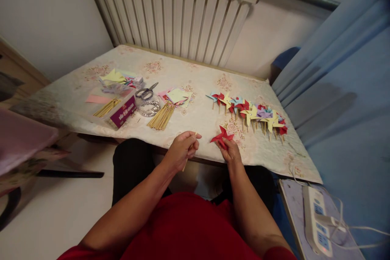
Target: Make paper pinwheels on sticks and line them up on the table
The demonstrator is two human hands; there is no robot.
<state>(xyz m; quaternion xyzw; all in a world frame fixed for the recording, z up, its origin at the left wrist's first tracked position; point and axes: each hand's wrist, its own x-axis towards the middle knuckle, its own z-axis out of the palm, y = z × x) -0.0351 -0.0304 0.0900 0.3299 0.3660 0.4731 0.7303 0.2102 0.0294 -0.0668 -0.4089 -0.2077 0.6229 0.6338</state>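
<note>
A thin wooden stick (pixel 184 165) is closed in the fingers of my left hand (pixel 184 148), near the table's front edge. My right hand (pixel 230 152) pinches a red paper pinwheel (pixel 223 135) from below, its folded blades spread above the fingertips. A gap separates the two hands, and stick and pinwheel are apart. Beyond my left hand lies a bundle of wooden sticks (pixel 161 117), with a pile of coloured paper squares (pixel 177 95) behind it. Past my right hand, several finished pinwheels on sticks (pixel 250 114) lie in a row.
On the left of the flowered tablecloth (pixel 201 77) are a clear box with a purple label (pixel 122 111), a round tub of small metal pieces (pixel 148 107), scissors (pixel 146 91) and folded paper pieces (pixel 114 77). A power strip (pixel 317 219) with cables sits at lower right, beside a blue curtain (pixel 344 105).
</note>
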